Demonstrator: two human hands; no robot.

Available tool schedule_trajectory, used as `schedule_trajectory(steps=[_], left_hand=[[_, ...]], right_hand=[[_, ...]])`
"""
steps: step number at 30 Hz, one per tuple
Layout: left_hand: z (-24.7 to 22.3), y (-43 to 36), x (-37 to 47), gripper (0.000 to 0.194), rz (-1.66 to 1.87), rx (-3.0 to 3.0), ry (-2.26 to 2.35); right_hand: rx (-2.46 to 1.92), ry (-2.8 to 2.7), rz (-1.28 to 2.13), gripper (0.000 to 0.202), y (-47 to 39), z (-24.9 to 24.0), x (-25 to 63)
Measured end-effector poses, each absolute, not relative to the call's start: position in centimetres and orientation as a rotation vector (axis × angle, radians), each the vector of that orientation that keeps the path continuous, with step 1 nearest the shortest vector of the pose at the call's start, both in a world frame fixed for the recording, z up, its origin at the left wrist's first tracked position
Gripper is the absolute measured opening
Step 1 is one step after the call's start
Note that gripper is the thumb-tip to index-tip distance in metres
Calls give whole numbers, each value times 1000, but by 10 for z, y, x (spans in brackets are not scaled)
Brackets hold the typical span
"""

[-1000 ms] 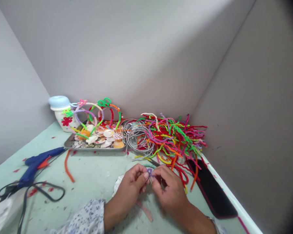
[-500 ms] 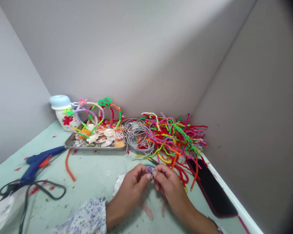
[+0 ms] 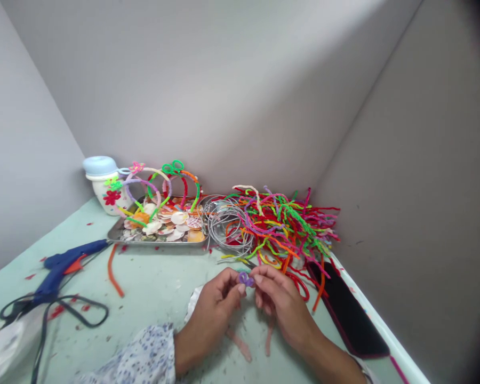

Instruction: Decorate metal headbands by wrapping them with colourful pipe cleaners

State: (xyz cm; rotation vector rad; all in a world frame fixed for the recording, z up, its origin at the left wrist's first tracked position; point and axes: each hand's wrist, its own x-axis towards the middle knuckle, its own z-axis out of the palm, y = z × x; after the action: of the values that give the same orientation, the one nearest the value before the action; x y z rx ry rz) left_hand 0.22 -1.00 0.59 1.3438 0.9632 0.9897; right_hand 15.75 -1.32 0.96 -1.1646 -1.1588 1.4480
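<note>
head view: both bare hands were up front, just above the pale green tabletop (image 3: 164, 288). left hand (image 3: 218, 309) had thumb and index closed in a pinch on a purple pipe-cleaner loop piece (image 3: 246, 278). right hand (image 3: 282, 306) had its thumb and index nearly together at the right edge of the same piece, other fingers curled under. piece sat between the two sets of fingertips, small curls showing.

two pale pink strips (image 3: 239, 345) lay below the hands, upper ends hidden. white crumpled item (image 3: 192, 303) stuck out behind the left hand. dark pointed tool (image 3: 250, 263) lay just past the fingertips, mostly covered.

behind: metal tray (image 3: 160, 244) with shells (image 3: 179, 217) and fuzzy-wrapped hoops (image 3: 197, 194) in it. grey wire coil (image 3: 224, 234) overlapped its right end, next to a multicolour pipe-cleaner pile (image 3: 296, 218). white container with light-blue lid (image 3: 101, 166) stood at the tray's back left.

left side: blue glue gun (image 3: 60, 266), black cord (image 3: 74, 314), orange pipe cleaner (image 3: 112, 271) near the nozzle. right side: flat black slab (image 3: 356, 314) along the table edge.
</note>
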Motion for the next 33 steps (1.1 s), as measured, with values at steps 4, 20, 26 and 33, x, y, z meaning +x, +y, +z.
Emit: schedule_trajectory(steps=[4, 20, 26, 33], left_hand=[[7, -10, 2, 16, 978, 1335, 973], [7, -15, 6, 15, 1009, 1211, 970], [12, -17, 6, 15, 1008, 1201, 945], [17, -19, 7, 17, 965, 1142, 872]], right_hand=[[-1231, -1305, 1344, 14, -15, 19, 156], [-1245, -1587, 983, 12, -22, 19, 154], [-1206, -1387, 1214, 6, -23, 17, 152], [-1122, -1143, 1501, 9, -19, 14, 149]])
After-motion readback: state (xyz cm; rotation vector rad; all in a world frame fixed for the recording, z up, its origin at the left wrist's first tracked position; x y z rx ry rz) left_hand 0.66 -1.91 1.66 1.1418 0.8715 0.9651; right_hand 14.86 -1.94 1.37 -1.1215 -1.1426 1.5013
